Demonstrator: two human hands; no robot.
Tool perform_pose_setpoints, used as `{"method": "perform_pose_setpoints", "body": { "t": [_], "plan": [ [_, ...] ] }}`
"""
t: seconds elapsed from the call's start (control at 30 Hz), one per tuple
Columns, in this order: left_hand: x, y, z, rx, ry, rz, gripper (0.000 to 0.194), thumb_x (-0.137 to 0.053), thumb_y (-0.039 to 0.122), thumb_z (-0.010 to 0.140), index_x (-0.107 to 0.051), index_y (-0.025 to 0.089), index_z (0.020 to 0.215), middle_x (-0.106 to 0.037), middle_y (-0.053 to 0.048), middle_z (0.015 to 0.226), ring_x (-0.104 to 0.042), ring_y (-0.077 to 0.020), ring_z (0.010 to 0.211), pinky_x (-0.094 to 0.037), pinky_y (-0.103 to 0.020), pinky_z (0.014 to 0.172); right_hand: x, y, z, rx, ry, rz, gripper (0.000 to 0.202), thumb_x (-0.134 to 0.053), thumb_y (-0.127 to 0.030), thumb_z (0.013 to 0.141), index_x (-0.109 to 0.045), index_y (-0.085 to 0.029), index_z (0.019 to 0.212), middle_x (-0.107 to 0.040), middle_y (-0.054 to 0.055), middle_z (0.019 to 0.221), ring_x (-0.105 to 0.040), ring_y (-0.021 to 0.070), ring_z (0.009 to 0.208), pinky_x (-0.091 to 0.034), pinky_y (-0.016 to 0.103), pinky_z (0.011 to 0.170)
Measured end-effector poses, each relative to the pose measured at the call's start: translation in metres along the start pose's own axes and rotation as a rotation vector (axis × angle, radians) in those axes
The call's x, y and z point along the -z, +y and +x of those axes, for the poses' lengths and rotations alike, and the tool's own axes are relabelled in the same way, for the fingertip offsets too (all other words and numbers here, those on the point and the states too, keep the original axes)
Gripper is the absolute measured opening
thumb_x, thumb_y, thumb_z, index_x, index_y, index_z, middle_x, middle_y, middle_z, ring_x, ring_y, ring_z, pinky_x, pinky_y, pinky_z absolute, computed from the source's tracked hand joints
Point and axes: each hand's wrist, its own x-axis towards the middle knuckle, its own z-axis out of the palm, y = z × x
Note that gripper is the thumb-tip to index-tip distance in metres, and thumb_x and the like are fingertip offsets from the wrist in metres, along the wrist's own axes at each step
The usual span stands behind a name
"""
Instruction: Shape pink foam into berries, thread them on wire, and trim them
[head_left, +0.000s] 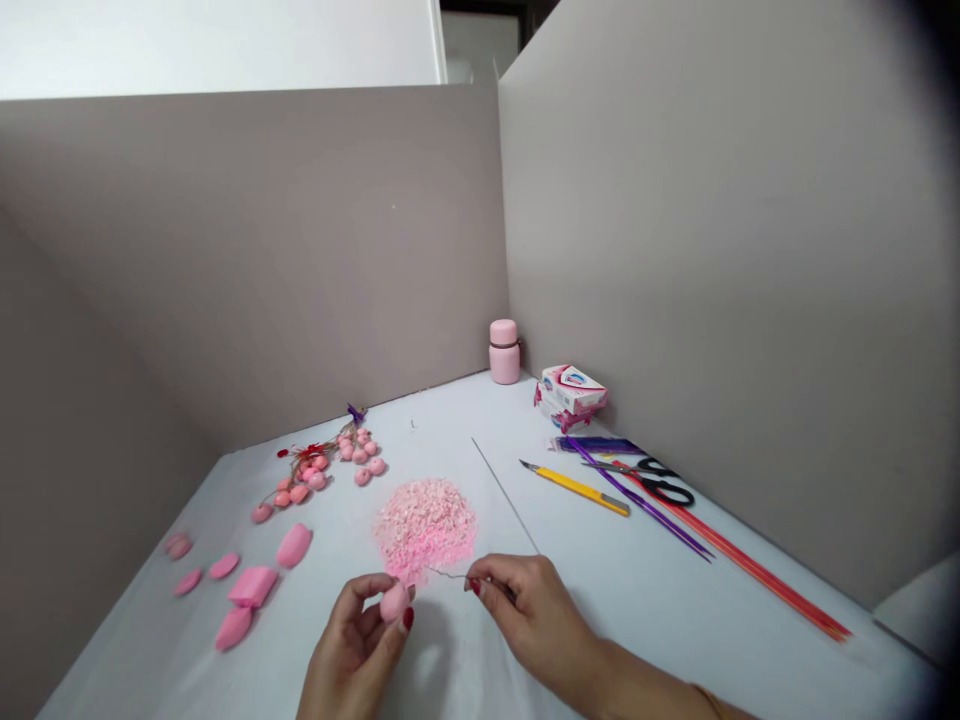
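Forward-down head view, right edge unclear

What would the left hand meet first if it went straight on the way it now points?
Probably the pink shavings just ahead of the left hand, though height is unclear and the wire in the right hand ends near that line.

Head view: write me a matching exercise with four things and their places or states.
1. ball
2. thin wavy wire
3. craft knife
4. flask

A. upright near the partitions
B. held in the right hand
C. yellow, lying on the table
D. held in the left hand

Pairs: 1-D, 2-B, 3-C, 4-A
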Motion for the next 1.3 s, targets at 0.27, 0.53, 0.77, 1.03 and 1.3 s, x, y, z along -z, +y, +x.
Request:
{"method": "perform_pose_setpoints", "body": {
  "t": [0.27, 0.53, 0.77, 1.03, 1.3],
  "plan": [
    [0.03, -0.004, 0.015, 0.029, 0.121, 0.234, 0.046, -0.065, 0.048, 0.063, -0.058, 0.022, 0.1, -0.068, -0.007, 0.096, -0.06, -0.0267, 0.091, -0.045, -0.037, 0.079, 0.001, -0.002, 0.0, 0.027, 0.016, 0.009, 0.022, -0.043, -0.013, 0.08, -0.064, -0.019, 0.075, -0.061, -0.002, 0.063, -0.054, 0.012, 0.057, -0.038, 0.021, 0.056],
    [0.061, -0.016, 0.03, -0.002, 0.107, 0.711, 0.044, -0.057, 0.054, 0.065, -0.062, 0.024, 0.096, -0.071, -0.008, 0.094, -0.064, -0.0304, 0.08, -0.048, -0.04, 0.073, 0.001, -0.005, -0.002, 0.037, 0.012, -0.006, 0.023, -0.042, -0.014, 0.08, -0.063, -0.019, 0.072, -0.057, -0.002, 0.059, -0.05, 0.0121, 0.054, -0.036, 0.021, 0.053],
    [0.065, -0.018, 0.029, -0.058, 0.085, 0.784, 0.039, -0.051, 0.048, 0.074, -0.057, 0.022, 0.102, -0.068, -0.01, 0.105, -0.061, -0.0311, 0.097, -0.046, -0.04, 0.08, 0.001, -0.004, -0.001, 0.035, 0.011, 0.01, 0.022, -0.042, -0.014, 0.081, -0.062, -0.019, 0.073, -0.055, -0.003, 0.058, -0.048, 0.0114, 0.053, -0.034, 0.021, 0.052],
    [0.056, -0.011, 0.022, -0.107, 0.166, 0.908, 0.041, -0.041, 0.048, 0.081, -0.053, 0.02, 0.109, -0.061, -0.014, 0.117, -0.059, -0.032, 0.099, -0.045, -0.044, 0.081, 0.002, -0.005, -0.002, 0.039, 0.007, 0.011, 0.022, -0.043, -0.015, 0.082, -0.063, -0.019, 0.075, -0.056, -0.002, 0.06, -0.049, 0.0117, 0.053, -0.035, 0.021, 0.052],
    [0.053, -0.01, 0.022, -0.185, 0.186, 0.833, 0.034, -0.047, 0.043, 0.079, -0.059, 0.021, 0.103, -0.07, -0.009, 0.101, -0.064, -0.0275, 0.089, -0.048, -0.037, 0.076, 0.0, -0.006, -0.002, 0.044, -0.006, 0.022, 0.022, -0.042, -0.014, 0.081, -0.063, -0.019, 0.074, -0.058, -0.002, 0.06, -0.05, 0.012, 0.054, -0.036, 0.021, 0.053]
  ]
}}
